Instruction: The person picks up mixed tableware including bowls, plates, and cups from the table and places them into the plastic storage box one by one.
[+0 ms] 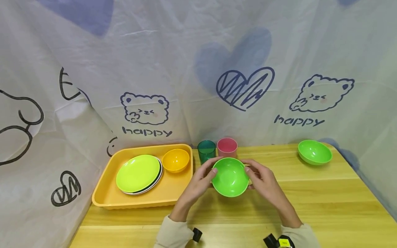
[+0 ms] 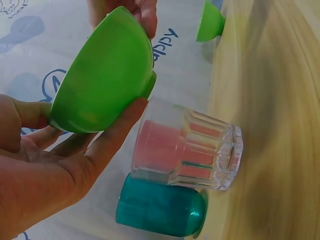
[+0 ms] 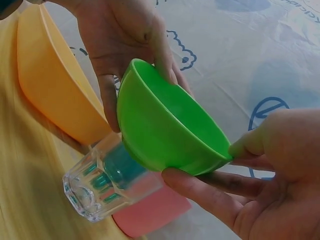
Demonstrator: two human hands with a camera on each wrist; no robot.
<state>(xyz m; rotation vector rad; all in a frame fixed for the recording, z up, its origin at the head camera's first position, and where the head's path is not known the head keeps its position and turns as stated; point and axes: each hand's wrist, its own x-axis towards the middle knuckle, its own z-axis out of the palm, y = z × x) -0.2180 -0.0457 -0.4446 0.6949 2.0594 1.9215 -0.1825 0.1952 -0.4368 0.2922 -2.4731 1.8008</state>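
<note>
Right now you hold a green bowl [image 1: 230, 177] between both hands, lifted above the wooden table [image 1: 325, 199], near its middle. Your left hand [image 1: 200, 181] grips the bowl's left side, thumb on the rim and fingers [image 2: 117, 132] curved under the outer wall. Your right hand [image 1: 263, 181] grasps the opposite side the same way, thumb on the rim and fingers [image 3: 200, 187] beneath. In the head view the bowl's opening faces up toward you.

Just below and behind the bowl stands a clear ribbed glass [image 2: 200, 152], which shows only in the 2 wrist views. Close behind it stand a teal cup [image 1: 206, 150] and a pink cup [image 1: 227, 146], side by side near the cloth backdrop [image 1: 198, 69].

To your left, a yellow tray [image 1: 108, 196] lies on the table. It holds a stack of plates with a lime-green plate [image 1: 138, 173] on top, and a small orange bowl [image 1: 175, 160] in its far right corner. At the far right of the table, well apart from your hands, sits a 2nd green bowl [image 1: 314, 152].
</note>
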